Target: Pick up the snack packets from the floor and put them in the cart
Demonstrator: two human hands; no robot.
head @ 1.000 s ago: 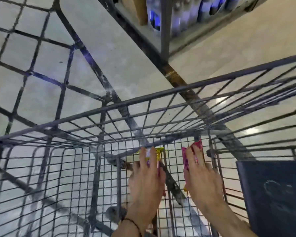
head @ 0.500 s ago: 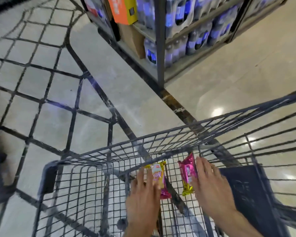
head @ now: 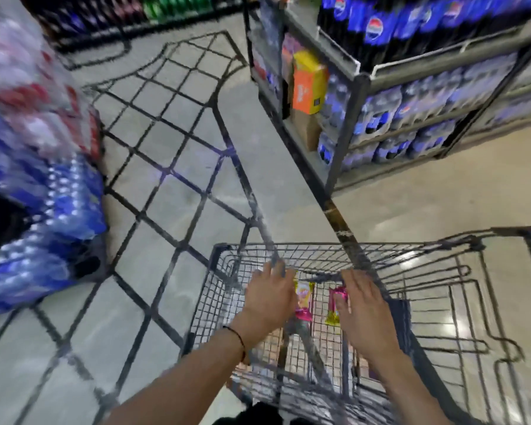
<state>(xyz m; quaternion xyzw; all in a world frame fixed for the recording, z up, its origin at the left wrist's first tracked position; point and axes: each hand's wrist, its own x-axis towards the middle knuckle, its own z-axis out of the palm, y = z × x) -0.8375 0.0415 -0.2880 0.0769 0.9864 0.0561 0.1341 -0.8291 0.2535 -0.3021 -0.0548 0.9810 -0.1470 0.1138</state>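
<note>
both my bare forearms reached forward and down from the bottom edge into the grey wire shopping cart [head: 365,256], the left arm angling in from the lower left, a thin dark cord bracelet [head: 239,338] at its wrist. my left hand [head: 269,297] hung palm down over the basket, fingers loosely spread and pointing toward the cart's far wall; my right hand [head: 362,305] sat beside it in the same pose, flat, fingers apart.

much was smeared by motion — the blue and red plastic-wrapped bottle packs [head: 40,179] at the left were only streaks, and the cart's wires blurred into the dark grid lines of the pale tiled floor [head: 172,191]. my left hand covered the left edge of the yellow-and-pink snack packet [head: 304,303], and whether my fingers touched it i could not tell. my right thumb lay over the inner edge of the pink packet with a gold end [head: 334,305]; contact there was unclear too.

neither hand gripped anything — both were open. the two packets lay side by side on the cart's wire floor, between my hands, slightly apart. beyond the cart stood a metal shelf [head: 359,84] stacked with dark cola bottles [head: 377,29] and an orange box [head: 307,90].
</note>
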